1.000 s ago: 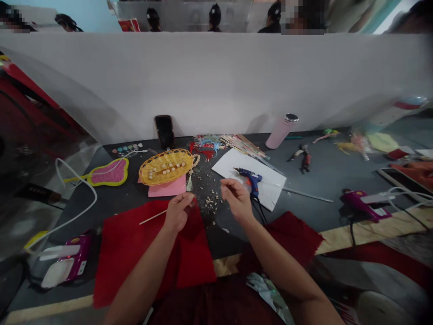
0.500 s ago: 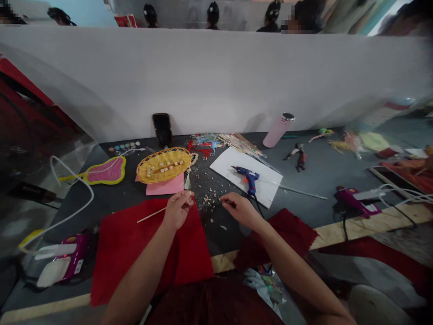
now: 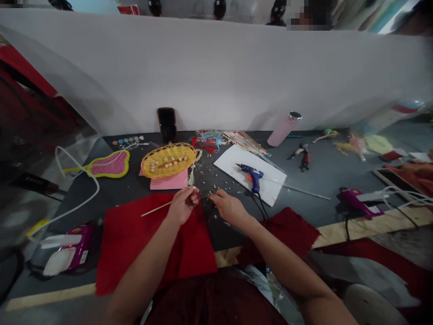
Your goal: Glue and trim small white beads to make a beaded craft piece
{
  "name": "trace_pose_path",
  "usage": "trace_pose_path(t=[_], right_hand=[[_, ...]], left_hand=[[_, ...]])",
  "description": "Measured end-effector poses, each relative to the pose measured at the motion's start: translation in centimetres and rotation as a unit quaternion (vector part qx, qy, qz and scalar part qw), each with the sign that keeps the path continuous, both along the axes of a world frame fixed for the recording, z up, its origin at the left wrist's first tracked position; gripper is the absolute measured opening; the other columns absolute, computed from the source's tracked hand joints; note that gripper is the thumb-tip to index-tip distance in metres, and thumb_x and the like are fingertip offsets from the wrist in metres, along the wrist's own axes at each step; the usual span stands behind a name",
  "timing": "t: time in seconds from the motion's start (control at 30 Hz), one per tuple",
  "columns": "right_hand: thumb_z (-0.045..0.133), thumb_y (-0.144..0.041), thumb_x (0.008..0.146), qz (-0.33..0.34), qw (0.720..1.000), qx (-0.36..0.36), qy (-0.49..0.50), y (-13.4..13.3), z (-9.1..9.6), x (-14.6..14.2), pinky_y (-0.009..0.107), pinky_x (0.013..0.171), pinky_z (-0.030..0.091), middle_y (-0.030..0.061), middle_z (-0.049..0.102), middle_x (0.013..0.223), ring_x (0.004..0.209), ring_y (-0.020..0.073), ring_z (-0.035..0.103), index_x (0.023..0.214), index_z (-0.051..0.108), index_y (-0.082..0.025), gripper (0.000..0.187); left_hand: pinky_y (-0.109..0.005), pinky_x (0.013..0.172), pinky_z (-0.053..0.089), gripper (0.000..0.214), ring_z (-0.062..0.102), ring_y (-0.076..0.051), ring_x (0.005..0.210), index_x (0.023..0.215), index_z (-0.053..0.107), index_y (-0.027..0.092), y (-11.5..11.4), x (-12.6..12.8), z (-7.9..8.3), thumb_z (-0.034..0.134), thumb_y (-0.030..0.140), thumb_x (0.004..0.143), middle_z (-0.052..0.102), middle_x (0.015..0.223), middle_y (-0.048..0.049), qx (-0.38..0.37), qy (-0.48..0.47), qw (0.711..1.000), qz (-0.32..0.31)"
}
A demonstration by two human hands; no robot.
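Observation:
My left hand (image 3: 183, 205) is closed around a thin pale stick (image 3: 156, 209), whose long end points left over the red cloth (image 3: 135, 239). A tiny pale bit shows at its fingertips. My right hand (image 3: 230, 207) is pinched just to the right, over scattered small pale beads (image 3: 219, 186); whatever is between its fingertips is too small to make out. Beyond the hands, a yellow woven basket (image 3: 161, 170) with several small pale pieces in it rests on pink paper (image 3: 169, 181). A blue glue gun (image 3: 253, 175) lies on a white board (image 3: 233, 157).
A phone (image 3: 167, 125) leans against the white partition (image 3: 189, 76). Tassels and sticks (image 3: 237, 137) lie at the back near a pink bottle (image 3: 283, 130). Pliers (image 3: 304, 158) are to the right. A pink fan (image 3: 110, 164) and a purple device with a cable (image 3: 76, 248) are at left.
My right hand has moved left, closer to my left hand, which still holds the stick. The whole view has shifted slightly.

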State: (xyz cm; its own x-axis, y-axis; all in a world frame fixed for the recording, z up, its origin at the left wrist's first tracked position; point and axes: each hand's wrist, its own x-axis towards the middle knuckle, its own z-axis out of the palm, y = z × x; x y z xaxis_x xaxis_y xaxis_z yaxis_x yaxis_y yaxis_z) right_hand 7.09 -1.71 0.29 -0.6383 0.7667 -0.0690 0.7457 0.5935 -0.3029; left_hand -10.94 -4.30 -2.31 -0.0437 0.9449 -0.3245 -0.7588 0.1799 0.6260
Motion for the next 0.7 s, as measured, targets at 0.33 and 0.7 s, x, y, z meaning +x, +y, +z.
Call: trace_pose_path(t=[0.33,0.7], right_hand=[[0.041,-0.029,0.092,-0.008,0.998,0.037,-0.046,0.8,-1.2,-1.5,0.021,0.064,0.041,0.0048,0.057,0.1,0.083,0.0139,0.057,0.094,0.062,-0.025,0.022],[0.035,-0.028,0.094,-0.093,0.993,0.068,-0.029,3.0,-1.5,2.3,0.022,0.067,0.037,0.0053,0.06,0.094,0.087,0.0152,0.056,0.098,0.059,-0.021,0.025]], left_hand=[[-0.019,0.048,0.036,0.019,0.046,-0.004,0.053,0.075,0.063,0.012,-0.1,0.2,0.1,0.073,0.024,0.064,0.062,0.076,-0.0024,-0.017,0.004,1.0,-0.008],[-0.018,0.048,0.037,0.018,0.045,-0.004,0.053,0.076,0.063,0.012,-0.1,0.2,0.0,0.073,0.023,0.065,0.062,0.076,-0.0024,-0.015,-0.002,1.0,-0.007]])
